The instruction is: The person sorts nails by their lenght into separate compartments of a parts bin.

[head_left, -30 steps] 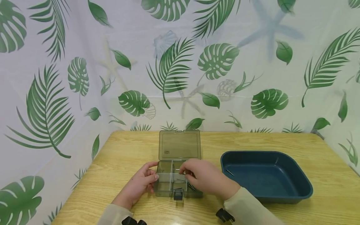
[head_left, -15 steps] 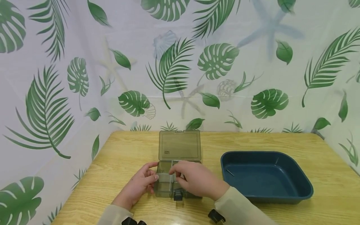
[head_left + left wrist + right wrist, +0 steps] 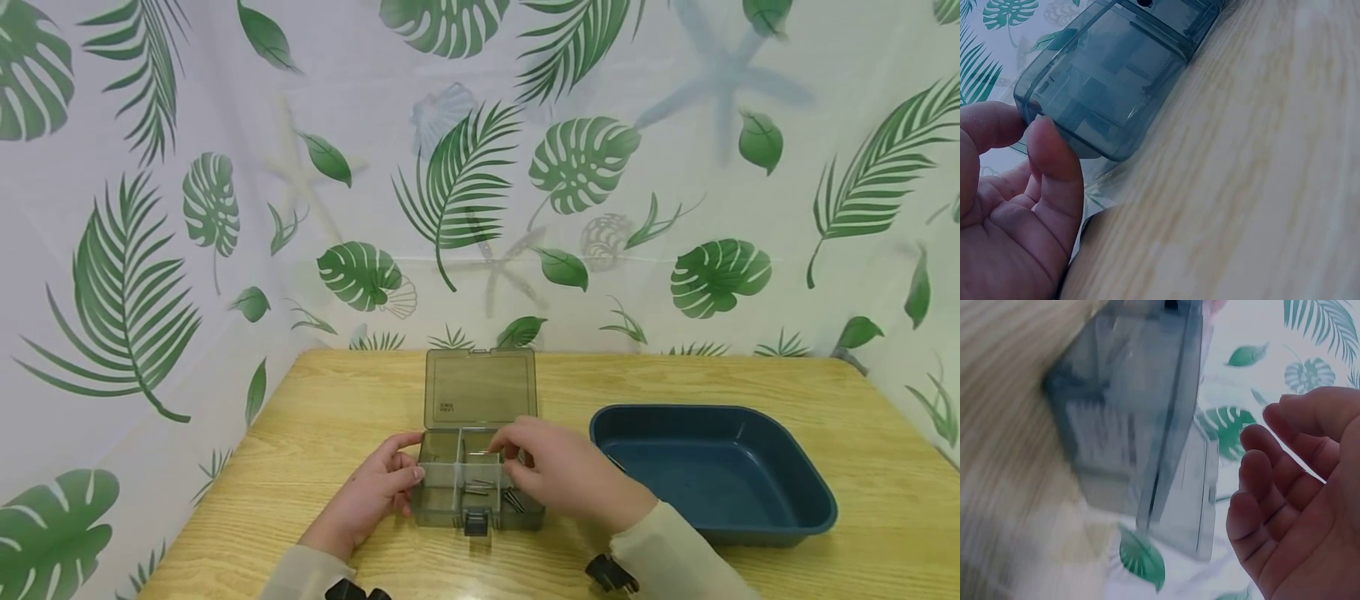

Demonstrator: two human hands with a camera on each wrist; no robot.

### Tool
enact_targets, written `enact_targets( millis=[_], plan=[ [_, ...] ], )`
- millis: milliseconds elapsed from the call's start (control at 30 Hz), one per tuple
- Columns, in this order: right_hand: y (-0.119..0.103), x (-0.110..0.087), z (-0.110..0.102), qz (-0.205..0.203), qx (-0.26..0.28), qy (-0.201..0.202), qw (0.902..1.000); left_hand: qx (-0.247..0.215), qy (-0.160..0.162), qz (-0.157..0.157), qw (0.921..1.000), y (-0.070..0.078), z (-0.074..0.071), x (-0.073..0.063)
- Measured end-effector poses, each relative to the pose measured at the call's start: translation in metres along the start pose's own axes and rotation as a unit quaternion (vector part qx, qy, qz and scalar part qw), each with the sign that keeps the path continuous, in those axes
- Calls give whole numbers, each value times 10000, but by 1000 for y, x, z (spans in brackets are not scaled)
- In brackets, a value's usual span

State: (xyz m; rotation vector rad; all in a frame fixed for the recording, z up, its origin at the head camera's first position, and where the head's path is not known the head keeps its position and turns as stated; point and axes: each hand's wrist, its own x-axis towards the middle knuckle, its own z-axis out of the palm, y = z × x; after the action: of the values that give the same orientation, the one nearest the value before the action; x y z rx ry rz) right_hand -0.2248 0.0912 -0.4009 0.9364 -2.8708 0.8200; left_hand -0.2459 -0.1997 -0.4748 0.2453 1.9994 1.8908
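A smoky see-through compartment box (image 3: 437, 517) stands on the table, its lid (image 3: 480, 387) raised at the back. My left hand (image 3: 380, 479) grips the box's left side, thumb on the rim; in the left wrist view the thumb and index finger (image 3: 1054, 150) pinch its corner. Over the right part of the box hovers my right hand (image 3: 566, 467). Its fingers (image 3: 1257, 472) are loosely bent, and nothing shows in them in the right wrist view. Thin metal pins (image 3: 513, 500) lie in the front right compartment, with more pins (image 3: 477, 490) in the front middle one.
A dark blue rectangular tub (image 3: 720, 475) stands on the right of the wooden table (image 3: 337, 400). One thin metal pin (image 3: 615, 462) lies at its left inside, partly behind the rim and hand. A leaf-printed cloth (image 3: 480, 167) hangs behind the table.
My right hand moved left over the middle compartments, then back to the right, uncovering the pins at the front. The left hand kept its grip on the box.
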Motion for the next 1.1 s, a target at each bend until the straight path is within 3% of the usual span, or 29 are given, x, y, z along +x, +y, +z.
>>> enact_targets(
  millis=[367,600,1100],
  plan=[
    [32,-28,-26,602,62,378,9975,11,18,1,10000,1,0,0],
    [56,-45,-34,781,-23,498,9957,-18,22,-30,10000,1,0,-1],
    [94,-63,-39,1560,-286,-68,9873,-5,61,-26,10000,2,1,-1]
  ],
)
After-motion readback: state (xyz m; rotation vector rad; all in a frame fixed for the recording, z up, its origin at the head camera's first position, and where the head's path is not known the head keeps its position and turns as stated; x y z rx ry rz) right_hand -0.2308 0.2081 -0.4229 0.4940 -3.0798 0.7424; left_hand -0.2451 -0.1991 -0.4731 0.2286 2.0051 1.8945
